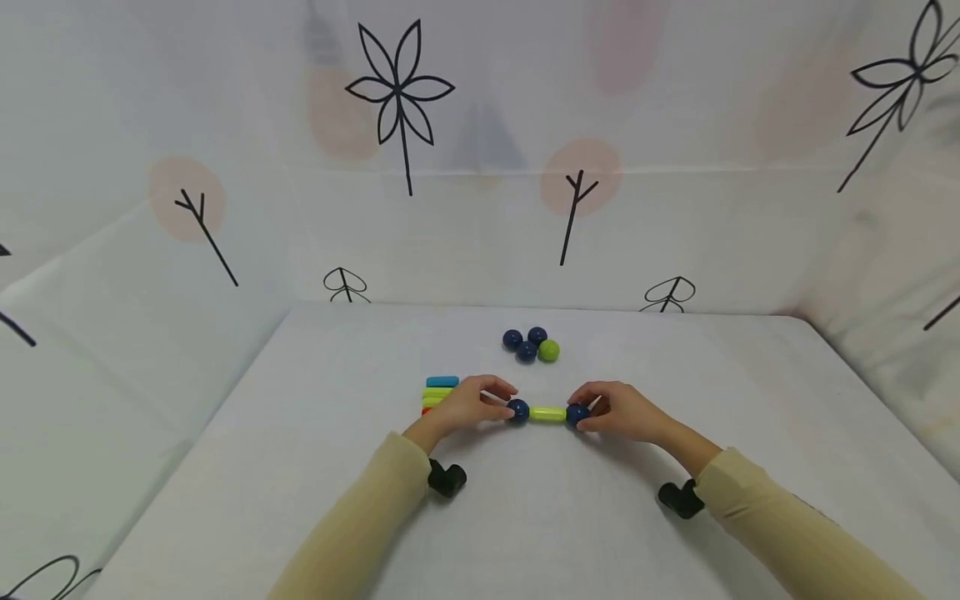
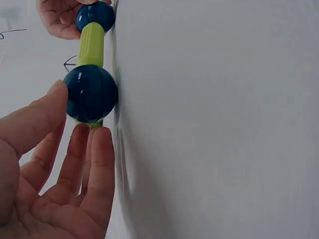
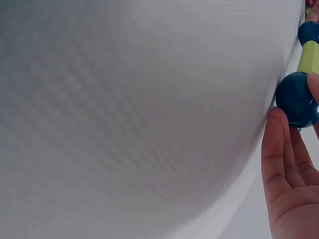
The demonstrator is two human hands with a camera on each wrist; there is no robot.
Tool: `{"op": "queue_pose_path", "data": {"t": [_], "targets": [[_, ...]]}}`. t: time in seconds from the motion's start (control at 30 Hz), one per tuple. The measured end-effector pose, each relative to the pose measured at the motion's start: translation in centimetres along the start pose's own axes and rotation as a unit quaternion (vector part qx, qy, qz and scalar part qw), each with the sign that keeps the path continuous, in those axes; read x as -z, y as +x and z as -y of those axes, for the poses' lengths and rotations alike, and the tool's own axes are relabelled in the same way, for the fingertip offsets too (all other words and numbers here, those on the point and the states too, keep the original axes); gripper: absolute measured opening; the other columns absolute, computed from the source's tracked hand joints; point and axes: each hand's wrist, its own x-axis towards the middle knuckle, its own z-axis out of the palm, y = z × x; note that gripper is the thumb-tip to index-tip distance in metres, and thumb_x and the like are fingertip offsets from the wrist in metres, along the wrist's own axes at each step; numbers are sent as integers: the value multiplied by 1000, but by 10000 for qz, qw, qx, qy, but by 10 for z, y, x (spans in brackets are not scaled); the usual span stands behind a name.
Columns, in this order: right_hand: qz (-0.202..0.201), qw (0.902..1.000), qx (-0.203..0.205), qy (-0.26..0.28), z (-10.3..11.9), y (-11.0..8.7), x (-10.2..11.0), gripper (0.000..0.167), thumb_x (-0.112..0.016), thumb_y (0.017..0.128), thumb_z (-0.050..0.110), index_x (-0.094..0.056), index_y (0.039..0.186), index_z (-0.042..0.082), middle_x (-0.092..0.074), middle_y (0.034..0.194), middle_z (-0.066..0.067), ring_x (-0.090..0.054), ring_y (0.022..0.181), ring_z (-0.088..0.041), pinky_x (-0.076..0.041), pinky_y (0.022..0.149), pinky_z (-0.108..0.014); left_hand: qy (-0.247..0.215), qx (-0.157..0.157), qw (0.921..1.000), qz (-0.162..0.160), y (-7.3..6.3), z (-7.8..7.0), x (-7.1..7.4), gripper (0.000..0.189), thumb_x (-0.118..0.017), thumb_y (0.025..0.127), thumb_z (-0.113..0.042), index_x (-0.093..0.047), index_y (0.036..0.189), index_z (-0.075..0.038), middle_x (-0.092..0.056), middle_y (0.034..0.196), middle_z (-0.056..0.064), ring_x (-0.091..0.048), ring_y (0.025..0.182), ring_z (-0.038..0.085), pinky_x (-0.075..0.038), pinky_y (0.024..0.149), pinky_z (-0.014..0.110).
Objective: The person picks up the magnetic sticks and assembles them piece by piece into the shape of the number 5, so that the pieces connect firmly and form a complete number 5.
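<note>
A yellow-green ridged rod (image 1: 547, 413) lies on the white table with a dark blue ball at each end. My left hand (image 1: 472, 403) holds the left blue ball (image 2: 90, 94) between thumb and fingertips. In the left wrist view, a bit of green shows behind that ball, by the fingertips. At the other end, my right hand (image 1: 626, 410) pinches the right blue ball (image 3: 295, 99), its fingers reaching around the near side. Ball, rod and ball form one straight line between the two hands.
Beyond the hands sit three dark blue balls (image 1: 527, 352) and a green ball (image 1: 549, 350) in a cluster. Left of my left hand lie a blue rod (image 1: 442, 382), yellow-green rods (image 1: 437, 392) and a red piece (image 1: 426, 411), partly covered by the hand. Patterned cloth (image 1: 480, 233) rises behind the table.
</note>
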Motion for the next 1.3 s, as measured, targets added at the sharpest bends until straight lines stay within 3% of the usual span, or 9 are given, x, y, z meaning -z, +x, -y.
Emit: {"op": "queue_pose_path", "data": {"t": [0.3,0.57,0.77,1.07,1.3], "targets": [[-14,10000,34,44,0,-2,1,32,-72,80,9,-62,109,4,-60,98,-7,-57,79,-18,-50,65,-28,149,-294,9994,-135,-5,5,21,32,-68,86,-21,-62,117,-14,-60,109,-2,-57,96,15,-49,71,31],[-27,10000,-46,62,1,-3,1,32,-73,79,9,-62,109,6,-60,97,-6,-56,80,-19,-50,67,-29,450,-367,9980,-252,-7,11,35,32,-67,87,-20,-61,118,-13,-60,108,-1,-57,99,17,-47,85,33],[-13,10000,-13,57,0,-3,1,32,-73,80,9,-62,110,6,-60,97,-6,-56,80,-19,-50,66,-28,504,-387,9969,-475,-9,17,46,31,-68,86,-18,-61,116,-11,-61,107,1,-57,99,19,-47,86,33],[3,10000,-24,97,-1,-2,-1,33,-73,79,10,-62,110,6,-60,96,-5,-55,79,-18,-50,66,-30,620,-119,9938,-911,-13,24,62,29,-67,87,-17,-63,115,-13,-61,107,0,-56,99,19,-48,85,32],[-26,10000,-13,50,0,-2,-1,33,-73,79,10,-63,110,6,-60,96,-4,-56,79,-18,-50,66,-30,716,-204,9902,-1180,-15,31,71,28,-67,87,-16,-63,114,-11,-61,107,1,-54,102,21,-45,89,37]]}}
